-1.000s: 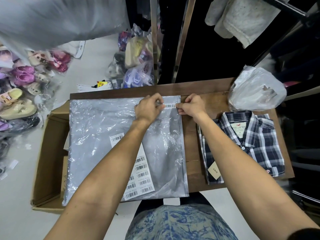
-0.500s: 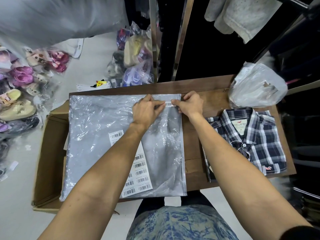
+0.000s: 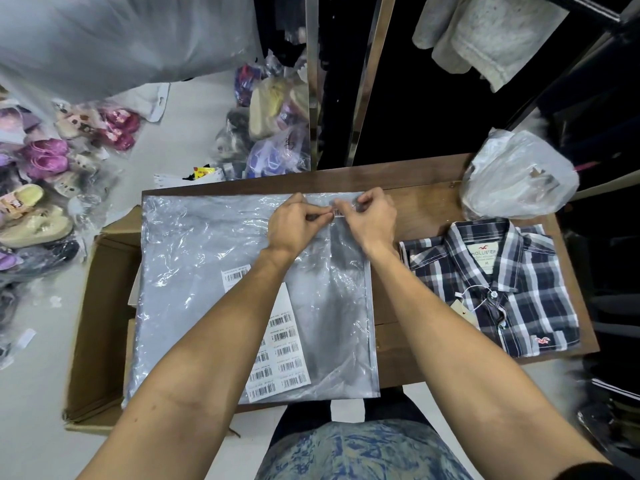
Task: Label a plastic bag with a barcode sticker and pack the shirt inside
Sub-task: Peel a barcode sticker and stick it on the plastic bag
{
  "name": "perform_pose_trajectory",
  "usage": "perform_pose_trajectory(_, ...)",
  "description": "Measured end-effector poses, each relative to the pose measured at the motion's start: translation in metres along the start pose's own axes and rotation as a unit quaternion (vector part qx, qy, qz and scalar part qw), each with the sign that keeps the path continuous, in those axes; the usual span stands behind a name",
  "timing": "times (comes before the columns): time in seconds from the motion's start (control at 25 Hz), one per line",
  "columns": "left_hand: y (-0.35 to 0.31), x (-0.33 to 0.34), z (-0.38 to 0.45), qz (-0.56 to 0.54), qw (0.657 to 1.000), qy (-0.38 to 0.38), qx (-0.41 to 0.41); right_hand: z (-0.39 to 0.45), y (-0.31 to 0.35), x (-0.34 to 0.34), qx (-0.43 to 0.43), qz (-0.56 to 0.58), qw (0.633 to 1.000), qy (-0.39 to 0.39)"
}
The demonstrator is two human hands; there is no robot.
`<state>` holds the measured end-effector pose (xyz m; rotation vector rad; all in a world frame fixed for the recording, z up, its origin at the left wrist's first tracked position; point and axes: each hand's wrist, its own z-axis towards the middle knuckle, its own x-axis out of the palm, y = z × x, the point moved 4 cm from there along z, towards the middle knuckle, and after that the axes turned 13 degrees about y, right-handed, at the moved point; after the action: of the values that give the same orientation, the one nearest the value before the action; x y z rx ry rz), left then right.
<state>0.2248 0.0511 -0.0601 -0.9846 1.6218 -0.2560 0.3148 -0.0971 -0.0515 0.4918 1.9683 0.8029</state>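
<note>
A clear plastic bag lies flat on the wooden table. Near the bag's top right corner, a small barcode sticker rests on the plastic. My left hand pinches the sticker's left end and my right hand presses on its right end, so most of the sticker is covered. A sheet of barcode stickers shows at the bag's lower middle, partly hidden by my left forearm. A folded navy plaid shirt with a price tag lies to the right of the bag.
A crumpled white plastic bag sits at the table's far right corner. An open cardboard box stands on the floor to the left, under the bag's edge. Bagged sandals and bagged goods cover the floor beyond.
My hands have drawn closer together over the sticker, so less of it shows. The right hand has shifted left onto the bag's corner.
</note>
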Motion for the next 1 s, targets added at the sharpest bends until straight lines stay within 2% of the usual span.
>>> perform_pose_trajectory(0.32, 0.002, -0.002, 0.002, 0.018, 1.000, 0.002, 0.001, 0.006, -0.008, -0.012, 0.027, 0.036, 0.999, 0.011)
perform_pose_trajectory(0.6, 0.001, -0.003, 0.002, 0.009, 1.000, 0.008, -0.002, -0.001, -0.015, -0.018, 0.003, 0.071, 0.997, -0.015)
perform_pose_trajectory(0.68, 0.001, -0.003, 0.001, 0.012, 1.000, 0.008, 0.000, -0.008, -0.010, -0.008, -0.014, 0.054, 0.998, -0.006)
perform_pose_trajectory(1.0, 0.002, 0.000, 0.000, 0.004, 1.000, -0.004, -0.006, -0.001, -0.011, -0.008, 0.021, 0.033, 0.999, 0.016)
